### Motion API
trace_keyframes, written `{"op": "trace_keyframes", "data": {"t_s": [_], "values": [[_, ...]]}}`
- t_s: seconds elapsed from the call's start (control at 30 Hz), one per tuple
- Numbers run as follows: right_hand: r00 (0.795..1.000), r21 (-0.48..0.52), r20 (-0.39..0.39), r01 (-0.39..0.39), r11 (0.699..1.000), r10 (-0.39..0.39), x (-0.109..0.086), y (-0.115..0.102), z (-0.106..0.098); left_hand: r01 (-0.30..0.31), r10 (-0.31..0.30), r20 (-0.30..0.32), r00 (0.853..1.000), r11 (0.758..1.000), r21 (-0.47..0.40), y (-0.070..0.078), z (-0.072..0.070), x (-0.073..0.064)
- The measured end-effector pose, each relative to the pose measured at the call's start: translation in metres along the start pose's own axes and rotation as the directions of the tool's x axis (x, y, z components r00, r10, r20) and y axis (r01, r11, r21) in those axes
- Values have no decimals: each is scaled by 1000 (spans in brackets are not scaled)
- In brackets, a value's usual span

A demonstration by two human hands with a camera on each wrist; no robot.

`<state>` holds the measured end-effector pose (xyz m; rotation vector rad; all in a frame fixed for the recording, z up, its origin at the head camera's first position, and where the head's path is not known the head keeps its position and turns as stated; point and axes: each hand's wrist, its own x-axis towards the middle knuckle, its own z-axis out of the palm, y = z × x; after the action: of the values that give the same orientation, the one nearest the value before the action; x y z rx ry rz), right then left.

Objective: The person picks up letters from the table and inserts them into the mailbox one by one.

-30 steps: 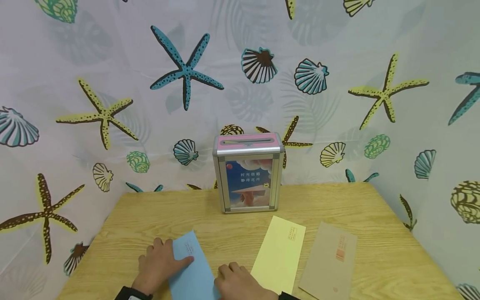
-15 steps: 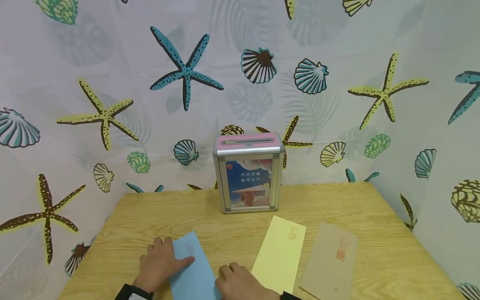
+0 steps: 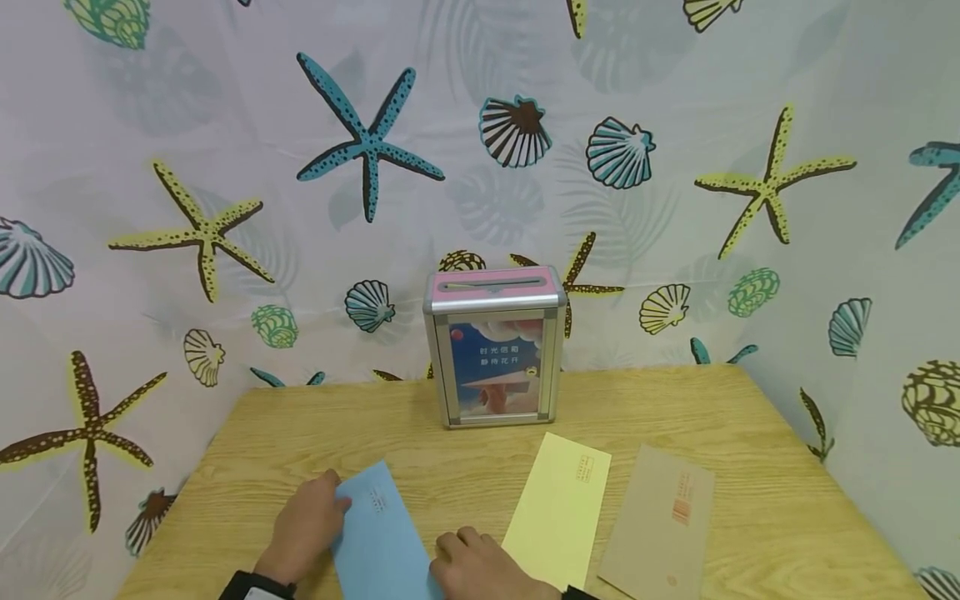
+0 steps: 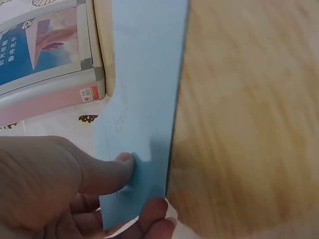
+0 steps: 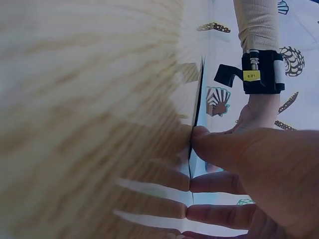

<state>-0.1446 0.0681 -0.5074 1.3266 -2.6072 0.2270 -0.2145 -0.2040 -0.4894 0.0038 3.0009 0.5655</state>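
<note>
A light blue envelope (image 3: 388,533) lies at a slant on the wooden table. My left hand (image 3: 306,523) pinches its far left corner, with the thumb (image 4: 112,174) on top and fingers at the end edge in the left wrist view. That end of the envelope appears slightly bent. My right hand (image 3: 483,567) rests at the envelope's lower right edge. In the right wrist view, its thumb and fingertips touch down along that edge, apart from one another. The near end of the envelope is cut off by the head view's frame.
A silver-framed letter box (image 3: 497,350) with a pink slotted top stands at the back of the table (image 3: 300,425). Right of my right hand lie a yellow envelope (image 3: 558,508) and a brown envelope (image 3: 660,521). A patterned cloth (image 3: 465,192) hangs behind and at the sides.
My left hand has shifted left to the envelope's far left corner, its thumb moving off the middle of the top face. The right hand stays at the same edge.
</note>
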Motion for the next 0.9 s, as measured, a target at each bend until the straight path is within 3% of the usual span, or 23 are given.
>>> {"op": "trace_keyframes", "data": {"t_s": [0.23,0.53,0.77,0.9], "values": [[1000,14,20,-6,1000,6,1,0,-2,-12,13,14,1000,997,-71,-4,-11,2],[1000,18,27,-16,1000,16,0,1,1,-50,51,6,999,994,-99,-7,-19,0],[999,25,30,11,1000,-12,0,3,1,-131,130,-21,991,985,-116,-9,-34,0],[997,69,72,1,998,-6,0,7,-3,-170,169,-25,985,979,-110,-7,-40,0]]}}
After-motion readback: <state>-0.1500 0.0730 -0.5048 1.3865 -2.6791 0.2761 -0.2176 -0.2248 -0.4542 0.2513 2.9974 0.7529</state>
